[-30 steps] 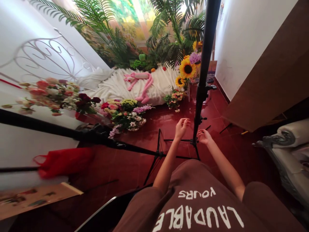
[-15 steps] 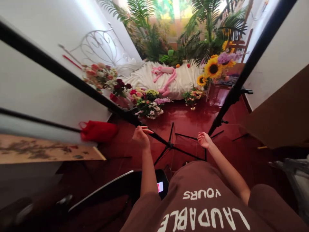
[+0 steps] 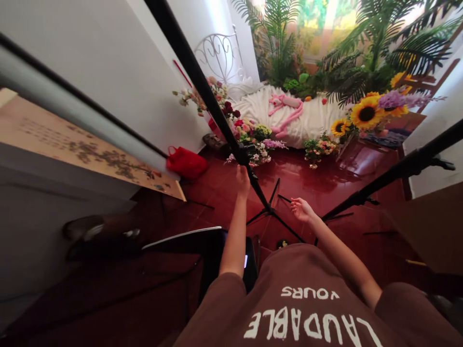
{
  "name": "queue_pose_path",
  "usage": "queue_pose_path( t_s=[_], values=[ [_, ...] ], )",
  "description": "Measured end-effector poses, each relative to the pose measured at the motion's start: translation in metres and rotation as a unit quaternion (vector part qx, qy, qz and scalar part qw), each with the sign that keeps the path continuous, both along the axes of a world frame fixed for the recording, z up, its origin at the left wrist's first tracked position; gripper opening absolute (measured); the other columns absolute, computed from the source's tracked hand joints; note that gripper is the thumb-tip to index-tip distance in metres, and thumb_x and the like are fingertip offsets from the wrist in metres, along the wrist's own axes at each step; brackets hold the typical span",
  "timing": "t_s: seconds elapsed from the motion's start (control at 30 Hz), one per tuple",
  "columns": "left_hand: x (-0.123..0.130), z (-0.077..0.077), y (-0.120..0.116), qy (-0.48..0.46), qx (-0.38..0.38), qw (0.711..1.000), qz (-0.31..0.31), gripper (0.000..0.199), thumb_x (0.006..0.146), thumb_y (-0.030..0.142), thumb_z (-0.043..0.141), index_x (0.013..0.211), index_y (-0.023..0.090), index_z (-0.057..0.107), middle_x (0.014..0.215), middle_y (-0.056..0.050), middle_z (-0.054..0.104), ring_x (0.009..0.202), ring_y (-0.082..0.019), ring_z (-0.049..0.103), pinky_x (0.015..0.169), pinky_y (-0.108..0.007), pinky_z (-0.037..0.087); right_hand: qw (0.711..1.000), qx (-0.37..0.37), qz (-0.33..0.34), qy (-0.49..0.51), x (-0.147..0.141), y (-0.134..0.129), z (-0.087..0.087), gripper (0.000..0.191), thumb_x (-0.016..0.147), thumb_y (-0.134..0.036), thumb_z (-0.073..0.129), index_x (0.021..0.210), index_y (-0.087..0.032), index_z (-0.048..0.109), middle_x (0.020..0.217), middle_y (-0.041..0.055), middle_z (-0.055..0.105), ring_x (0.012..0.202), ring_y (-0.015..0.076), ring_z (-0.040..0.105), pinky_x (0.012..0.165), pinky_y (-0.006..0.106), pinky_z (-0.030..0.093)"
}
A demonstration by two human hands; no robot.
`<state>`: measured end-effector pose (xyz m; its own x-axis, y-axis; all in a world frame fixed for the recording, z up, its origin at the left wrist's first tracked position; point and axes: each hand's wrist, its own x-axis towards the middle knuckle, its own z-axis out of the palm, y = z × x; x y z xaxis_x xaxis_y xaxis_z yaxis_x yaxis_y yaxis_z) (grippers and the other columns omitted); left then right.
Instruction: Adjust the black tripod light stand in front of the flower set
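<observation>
My left hand is at the black tripod stand, just below the collar on its pole. Its fingers look closed against the pole, though their tips are hard to make out. To the right, my right hand hovers over the floor with loosely curled, parted fingers and nothing in it. The pole of a second black stand slants up past it on the right, apart from the hand. The first stand's legs spread on the floor between and below my hands.
Flowers, sunflowers and a pink plush toy on white cloth lie ahead. A red bag and a painted scroll are left. A black chair-like object stands beside my left arm. Brown board at right.
My view has swung left, so the scene sits further right. My left hand has moved from beside the stand, with fingers extended, onto its pole. My right hand stays free.
</observation>
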<state>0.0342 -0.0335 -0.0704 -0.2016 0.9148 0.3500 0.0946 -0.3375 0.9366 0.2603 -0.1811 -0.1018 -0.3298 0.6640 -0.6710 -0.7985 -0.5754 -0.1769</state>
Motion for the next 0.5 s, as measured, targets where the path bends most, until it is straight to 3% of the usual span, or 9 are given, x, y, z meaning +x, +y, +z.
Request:
queue_pose_path(
  t_s=[0.23, 0.5],
  values=[
    [0.003, -0.008, 0.004, -0.040, -0.034, 0.999, 0.008, 0.051, 0.087, 0.067, 0.042, 0.095, 0.020, 0.059, 0.084, -0.006, 0.064, 0.069, -0.011, 0.058, 0.064, -0.024, 0.045, 0.996, 0.042, 0.083, -0.009, -0.048, 0.043, 0.036, 0.012, 0.088, -0.012, 0.042, 0.083, -0.016, 0.052, 0.053, -0.0023, 0.057, 0.039, 0.0062, 0.049, 0.038, 0.012, 0.039],
    [0.001, -0.010, 0.004, -0.041, -0.047, 0.998, 0.027, 0.051, 0.087, 0.065, 0.044, 0.096, 0.019, 0.063, 0.090, -0.008, 0.069, 0.073, -0.014, 0.062, 0.071, -0.028, 0.048, 0.978, 0.103, 0.179, 0.010, -0.107, 0.088, 0.080, 0.022, 0.092, -0.034, 0.050, 0.078, -0.017, 0.052, 0.055, -0.0016, 0.058, 0.041, 0.0074, 0.050, 0.039, 0.015, 0.040]
  ],
)
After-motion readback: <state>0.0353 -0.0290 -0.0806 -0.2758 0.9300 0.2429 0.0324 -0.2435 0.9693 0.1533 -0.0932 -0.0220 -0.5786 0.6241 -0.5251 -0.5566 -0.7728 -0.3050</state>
